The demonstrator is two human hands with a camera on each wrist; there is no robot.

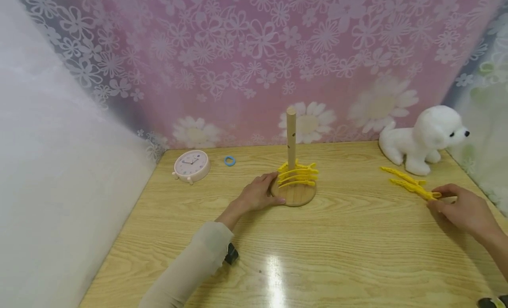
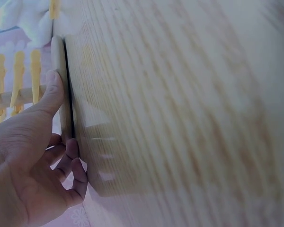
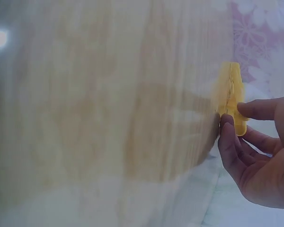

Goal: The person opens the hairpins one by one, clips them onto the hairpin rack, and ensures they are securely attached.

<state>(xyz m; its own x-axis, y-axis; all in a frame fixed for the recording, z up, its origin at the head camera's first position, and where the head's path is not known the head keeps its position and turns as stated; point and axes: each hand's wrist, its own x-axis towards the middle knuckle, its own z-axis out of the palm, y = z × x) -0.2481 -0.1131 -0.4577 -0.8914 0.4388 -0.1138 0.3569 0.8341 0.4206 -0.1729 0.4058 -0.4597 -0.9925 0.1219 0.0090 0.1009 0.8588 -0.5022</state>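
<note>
My left hand (image 1: 258, 194) grips the left rim of a round wooden base (image 1: 295, 197), with the thumb toward its front and the other fingers curled at its edge. From this base rises an upright wooden post (image 1: 291, 136). Several long yellow clips (image 1: 297, 175) sit stacked around the post's lower part; the left wrist view shows them side by side. Over at the right, my right hand (image 1: 464, 208) pinches the near end of a yellow clip (image 3: 231, 94) between thumb and fingers. Another yellow clip (image 1: 401, 174) lies just behind it.
A white plush dog (image 1: 420, 138) sits at the back right, behind the loose clips. At the back left are a pink clock (image 1: 192, 163) lying face up and a small blue ring (image 1: 229, 161). Floral cloth (image 1: 246, 69) hangs behind the wooden table (image 1: 337, 255).
</note>
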